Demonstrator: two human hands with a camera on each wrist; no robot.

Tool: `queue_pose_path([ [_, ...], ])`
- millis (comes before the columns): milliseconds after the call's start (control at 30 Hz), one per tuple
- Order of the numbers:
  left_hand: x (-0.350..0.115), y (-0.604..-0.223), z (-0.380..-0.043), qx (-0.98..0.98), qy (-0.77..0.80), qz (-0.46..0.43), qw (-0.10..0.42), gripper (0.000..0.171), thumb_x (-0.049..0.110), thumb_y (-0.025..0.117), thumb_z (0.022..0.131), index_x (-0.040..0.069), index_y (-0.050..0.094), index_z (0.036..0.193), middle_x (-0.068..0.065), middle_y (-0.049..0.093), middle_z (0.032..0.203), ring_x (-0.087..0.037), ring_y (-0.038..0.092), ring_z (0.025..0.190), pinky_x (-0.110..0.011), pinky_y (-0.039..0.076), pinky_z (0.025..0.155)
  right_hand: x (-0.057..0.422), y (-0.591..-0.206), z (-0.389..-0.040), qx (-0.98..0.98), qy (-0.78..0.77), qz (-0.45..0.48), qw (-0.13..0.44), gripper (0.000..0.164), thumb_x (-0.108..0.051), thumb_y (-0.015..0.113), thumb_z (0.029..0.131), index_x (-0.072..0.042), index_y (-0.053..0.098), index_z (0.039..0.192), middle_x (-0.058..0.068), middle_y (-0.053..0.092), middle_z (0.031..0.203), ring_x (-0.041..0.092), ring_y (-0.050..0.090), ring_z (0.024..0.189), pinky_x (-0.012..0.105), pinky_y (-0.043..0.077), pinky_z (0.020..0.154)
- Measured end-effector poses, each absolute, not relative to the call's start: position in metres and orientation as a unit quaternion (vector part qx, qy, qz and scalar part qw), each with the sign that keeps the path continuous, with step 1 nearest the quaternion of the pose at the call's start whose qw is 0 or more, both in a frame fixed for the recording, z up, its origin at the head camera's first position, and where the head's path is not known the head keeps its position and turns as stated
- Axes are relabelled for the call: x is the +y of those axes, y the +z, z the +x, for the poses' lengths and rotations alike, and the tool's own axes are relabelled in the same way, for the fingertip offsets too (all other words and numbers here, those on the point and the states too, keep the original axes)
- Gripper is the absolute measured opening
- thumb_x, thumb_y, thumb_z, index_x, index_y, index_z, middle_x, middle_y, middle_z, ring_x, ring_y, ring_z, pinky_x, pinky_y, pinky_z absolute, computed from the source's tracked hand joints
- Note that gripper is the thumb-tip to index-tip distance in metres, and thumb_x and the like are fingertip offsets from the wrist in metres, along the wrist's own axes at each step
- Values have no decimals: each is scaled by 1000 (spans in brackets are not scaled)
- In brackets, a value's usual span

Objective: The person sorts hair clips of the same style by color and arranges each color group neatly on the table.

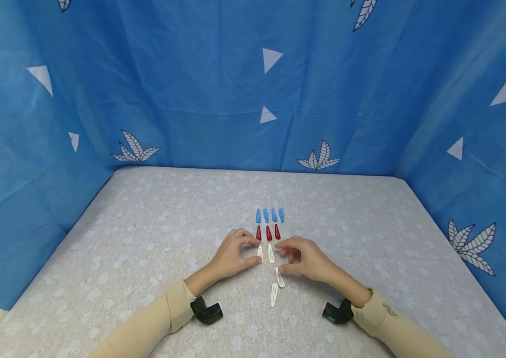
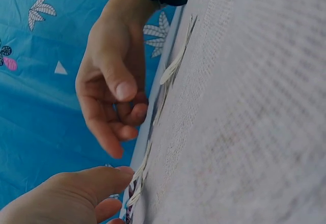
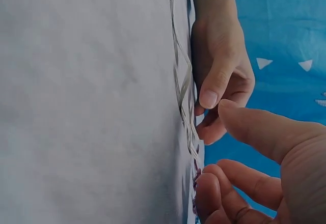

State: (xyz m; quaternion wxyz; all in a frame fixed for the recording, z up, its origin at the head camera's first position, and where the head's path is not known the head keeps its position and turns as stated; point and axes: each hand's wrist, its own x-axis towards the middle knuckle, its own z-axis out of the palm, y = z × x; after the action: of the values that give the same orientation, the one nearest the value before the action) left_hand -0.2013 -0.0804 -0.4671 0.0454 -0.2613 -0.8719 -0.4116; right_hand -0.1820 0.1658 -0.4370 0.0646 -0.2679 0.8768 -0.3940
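Observation:
White snap hair clips lie on the table below red and blue ones. My left hand (image 1: 233,253) pinches the leftmost white hair clip (image 1: 260,253) at its two ends, between thumb and index finger. Just right of it lies a second white hair clip (image 1: 271,253), between the two hands. My right hand (image 1: 304,258) hovers beside that clip with fingers loosely bent and nothing held. Under its thumb tip is a tilted white hair clip (image 1: 280,278); whether they touch I cannot tell. Another white hair clip (image 1: 274,295) lies nearest me.
Three red hair clips (image 1: 269,233) form a row beyond the white ones. Farther back stands a row of several blue hair clips (image 1: 274,215). A pale patterned cloth covers the table (image 1: 168,209). Blue curtains (image 1: 217,99) enclose its back and sides.

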Motion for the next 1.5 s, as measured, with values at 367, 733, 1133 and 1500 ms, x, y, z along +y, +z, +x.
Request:
queue_pose_path([
  [367, -80, -467, -202, -879, -398, -260, 46, 36, 24, 85, 74, 12, 75, 106, 2, 63, 106, -15, 51, 99, -34, 44, 86, 173, -439, -163, 865, -407, -281, 84, 54, -24, 86, 74, -7, 66, 121, 3, 64, 97, 11, 57, 75, 21, 46, 59],
  [733, -80, -469, -202, -877, -399, -262, 47, 35, 23, 85, 74, 12, 75, 105, 2, 63, 106, -16, 51, 102, -35, 44, 88, 171, -444, -161, 867, -391, -297, 84, 55, -26, 87, 72, -8, 67, 120, -1, 61, 95, 8, 51, 74, 20, 44, 60],
  [1133, -80, -470, -202, -877, -394, -271, 49, 34, 22, 85, 73, 11, 76, 104, 1, 63, 106, -17, 52, 102, -36, 44, 88, 170, -445, -159, 874, -382, -284, 92, 52, -27, 87, 72, -9, 69, 117, -2, 59, 94, 7, 47, 74, 21, 45, 65],
  [1500, -80, -471, -204, -876, -386, -282, 63, 32, 23, 85, 73, 11, 76, 102, 1, 63, 105, -17, 52, 100, -35, 44, 86, 169, -446, -158, 881, -368, -283, 90, 49, -26, 86, 73, -13, 70, 117, -3, 57, 94, 6, 46, 74, 20, 43, 64],
])
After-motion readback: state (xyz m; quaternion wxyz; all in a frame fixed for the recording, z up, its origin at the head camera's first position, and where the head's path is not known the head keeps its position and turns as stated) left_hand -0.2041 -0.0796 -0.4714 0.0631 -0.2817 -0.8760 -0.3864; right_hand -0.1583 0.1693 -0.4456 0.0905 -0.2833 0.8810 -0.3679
